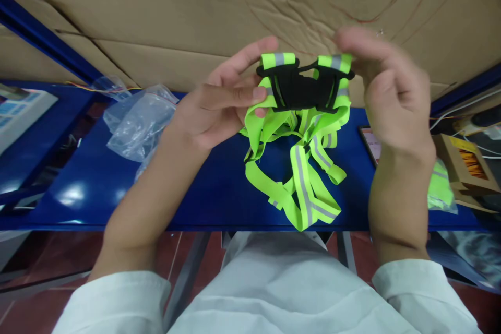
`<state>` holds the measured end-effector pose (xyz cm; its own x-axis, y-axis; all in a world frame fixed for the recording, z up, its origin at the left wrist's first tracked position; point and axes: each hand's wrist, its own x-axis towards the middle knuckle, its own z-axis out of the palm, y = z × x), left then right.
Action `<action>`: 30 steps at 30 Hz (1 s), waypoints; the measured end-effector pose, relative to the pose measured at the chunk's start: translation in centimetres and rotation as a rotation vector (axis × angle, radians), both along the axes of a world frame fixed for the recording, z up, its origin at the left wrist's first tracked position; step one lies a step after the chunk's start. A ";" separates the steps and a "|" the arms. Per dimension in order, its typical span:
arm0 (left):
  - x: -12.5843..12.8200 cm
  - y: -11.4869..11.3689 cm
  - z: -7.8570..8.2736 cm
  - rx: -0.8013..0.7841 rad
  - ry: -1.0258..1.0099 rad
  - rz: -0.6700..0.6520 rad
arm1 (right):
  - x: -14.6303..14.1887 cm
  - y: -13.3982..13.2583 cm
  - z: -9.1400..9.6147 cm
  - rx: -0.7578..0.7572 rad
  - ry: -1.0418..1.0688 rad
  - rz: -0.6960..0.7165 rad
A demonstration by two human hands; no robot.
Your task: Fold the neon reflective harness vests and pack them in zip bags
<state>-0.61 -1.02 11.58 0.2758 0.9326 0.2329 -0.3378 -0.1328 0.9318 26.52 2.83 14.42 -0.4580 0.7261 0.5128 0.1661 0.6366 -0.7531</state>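
Above the blue table (pixel 97 188) I hold up a neon yellow-green reflective strap harness (pixel 305 167) by its black plastic buckle (pixel 301 88). My left hand (pixel 223 104) pinches the buckle's left side, thumb and fingers closed on the strap there. My right hand (pixel 387 88) grips the buckle's right end, fingers curled over the top and slightly blurred. The loose straps with grey reflective stripes hang down and rest on the table's front part.
Clear plastic bags (pixel 136 120) lie on the table at the left. A brown cardboard box (pixel 465 167) and another bagged green strap (pixel 440 190) sit at the right. Cardboard sheets (pixel 195 10) stand behind the table. A device with a panel (pixel 19 109) is far left.
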 end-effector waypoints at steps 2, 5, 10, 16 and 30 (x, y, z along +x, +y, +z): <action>0.1 -0.6 0.6 0.007 -0.019 -0.017 | -0.3 -0.5 0.1 0.145 -0.081 0.081; 0.3 -1.1 0.9 -0.003 -0.025 -0.006 | -0.2 0.1 0.0 0.163 -0.098 0.135; 0.6 -0.9 0.6 0.013 0.014 0.009 | 0.7 1.5 0.1 0.161 -0.207 0.304; 0.8 -0.5 0.5 -0.023 0.043 0.063 | -0.5 0.1 -0.4 0.291 -0.165 0.023; 0.9 0.3 -1.1 0.212 0.154 -0.123 | -1.3 0.1 -0.8 0.231 -0.114 -0.108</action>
<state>0.34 -0.71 10.50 0.4308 0.8248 0.3661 -0.2201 -0.2974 0.9290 25.22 2.91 13.64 -0.4485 0.6433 0.6205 0.3173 0.7636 -0.5623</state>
